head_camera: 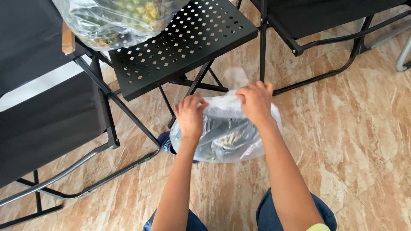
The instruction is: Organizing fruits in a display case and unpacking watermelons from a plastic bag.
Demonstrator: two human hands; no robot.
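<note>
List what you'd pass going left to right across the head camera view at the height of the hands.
Black fabric chair → left hand → clear plastic bag, gripped at its top by both hands → right hand → bare marbled floor tiles.

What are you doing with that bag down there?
A person is standing over a clear plastic bag and holds its top bunched between both hands, the left hand and the right hand. The bag has dark things inside and is held low over the brown marble-patterned floor. A black metal table with small holes stands just behind it, and a second clear bag with yellow and green things rests on its far corner. Black folding chairs stand around.
</note>
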